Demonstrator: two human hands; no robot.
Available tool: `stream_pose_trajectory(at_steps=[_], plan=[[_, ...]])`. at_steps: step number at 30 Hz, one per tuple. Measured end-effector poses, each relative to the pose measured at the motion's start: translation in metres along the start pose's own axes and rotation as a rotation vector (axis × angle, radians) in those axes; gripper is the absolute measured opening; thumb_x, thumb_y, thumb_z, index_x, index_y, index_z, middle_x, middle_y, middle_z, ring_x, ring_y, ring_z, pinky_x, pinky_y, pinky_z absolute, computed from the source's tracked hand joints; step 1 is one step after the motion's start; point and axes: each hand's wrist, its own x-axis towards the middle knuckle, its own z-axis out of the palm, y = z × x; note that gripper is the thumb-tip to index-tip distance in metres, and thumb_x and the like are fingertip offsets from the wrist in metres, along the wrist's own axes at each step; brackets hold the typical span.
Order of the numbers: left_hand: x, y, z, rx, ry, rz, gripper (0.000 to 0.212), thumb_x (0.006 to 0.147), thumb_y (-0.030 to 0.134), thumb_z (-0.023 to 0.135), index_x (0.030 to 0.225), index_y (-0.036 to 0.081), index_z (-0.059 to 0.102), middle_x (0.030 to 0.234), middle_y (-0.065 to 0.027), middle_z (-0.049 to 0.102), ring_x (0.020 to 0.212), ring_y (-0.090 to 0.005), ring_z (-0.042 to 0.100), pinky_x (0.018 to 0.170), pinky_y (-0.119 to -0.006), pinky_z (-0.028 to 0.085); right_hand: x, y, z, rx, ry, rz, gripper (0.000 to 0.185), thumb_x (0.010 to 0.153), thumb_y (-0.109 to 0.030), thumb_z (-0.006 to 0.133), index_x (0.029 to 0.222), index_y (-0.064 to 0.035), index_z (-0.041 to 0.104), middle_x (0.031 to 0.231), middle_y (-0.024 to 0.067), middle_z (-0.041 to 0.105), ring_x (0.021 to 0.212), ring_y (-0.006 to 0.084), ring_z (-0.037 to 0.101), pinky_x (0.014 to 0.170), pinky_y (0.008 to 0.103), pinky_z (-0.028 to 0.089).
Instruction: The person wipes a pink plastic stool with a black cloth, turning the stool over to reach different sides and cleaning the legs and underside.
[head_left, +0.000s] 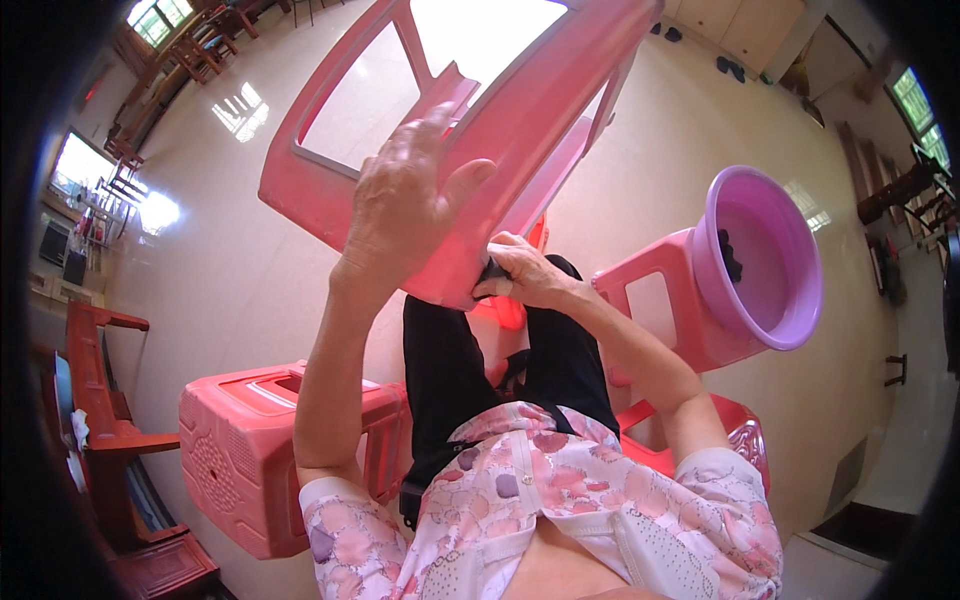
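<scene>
A large pink plastic stool (517, 135) is tilted in front of me, one near corner just above my knees. My left hand (397, 195) lies over its side with the thumb apart; the fingers are blurred, and whether they press on the plastic is hard to tell. At the near corner, my right hand (521, 274) pinches a small dark piece (492, 271) against the stool. Its fingers cover much of that piece, so I cannot tell whether it is cloth or rubber. Something pale is wrapped around one right fingertip.
On the right, a purple plastic basin (765, 259) with a black item (729, 256) inside stands on another pink stool (660, 292). A pink stool (247, 450) lies on its side at left. Beside my right hip is a red stool (739, 431). Wooden furniture (105, 390) lines the left.
</scene>
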Motion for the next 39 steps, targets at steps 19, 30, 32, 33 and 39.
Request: stream_pose_trajectory(at_steps=[19, 30, 32, 33, 39], plan=[[-0.018, 0.024, 0.02, 0.704, 0.112, 0.049, 0.083, 0.066, 0.031, 0.077, 0.139, 0.022, 0.038, 0.138, -0.0197, 0.042, 0.12, -0.0369, 0.046, 0.097, -0.049, 0.034, 0.005, 0.07, -0.046, -0.821, -0.031, -0.23, 0.019, 0.077, -0.021, 0.063, 0.092, -0.0139, 0.055, 0.09, 0.0027, 0.055, 0.095, 0.0218, 0.053, 0.09, 0.0387, 0.037], [0.028, -0.009, -0.085, 0.143, 0.095, -0.177, 0.074, 0.066, 0.006, 0.072, 0.135, 0.014, 0.045, 0.122, -0.0156, 0.06, 0.107, -0.0257, 0.061, 0.093, -0.035, 0.047, 0.014, -0.047, -0.11, -0.702, -0.032, -0.289, 0.037, 0.074, -0.038, 0.067, 0.099, -0.012, 0.059, 0.088, 0.0029, 0.056, 0.093, 0.0228, 0.051, 0.088, 0.0379, 0.035], [0.034, -0.029, -0.091, 0.024, 0.098, -0.159, 0.073, 0.065, 0.017, 0.073, 0.133, 0.008, 0.047, 0.111, -0.0157, 0.065, 0.095, -0.0253, 0.066, 0.085, -0.034, 0.052, 0.017, -0.065, -0.124, -0.724, -0.025, -0.324, 0.04, 0.074, -0.043, 0.067, 0.097, -0.0113, 0.058, 0.085, 0.0039, 0.056, 0.091, 0.0241, 0.051, 0.088, 0.039, 0.034], [0.038, -0.036, -0.092, 0.02, 0.096, -0.159, 0.073, 0.065, 0.017, 0.073, 0.133, 0.008, 0.047, 0.111, -0.0157, 0.065, 0.095, -0.0253, 0.066, 0.085, -0.034, 0.052, 0.017, -0.069, -0.131, -0.726, -0.026, -0.321, 0.04, 0.074, -0.043, 0.067, 0.097, -0.0113, 0.058, 0.085, 0.0039, 0.056, 0.091, 0.0241, 0.051, 0.088, 0.039, 0.034], [0.049, -0.044, -0.093, -0.081, 0.007, -0.182, 0.074, 0.063, 0.018, 0.072, 0.132, 0.008, 0.046, 0.11, -0.0178, 0.064, 0.084, -0.0256, 0.067, 0.081, -0.035, 0.054, 0.019, -0.046, -0.185, -0.901, 0.119, -0.283, 0.043, 0.075, -0.046, 0.067, 0.092, -0.0076, 0.059, 0.086, 0.0065, 0.057, 0.091, 0.0281, 0.051, 0.088, 0.0408, 0.037]])
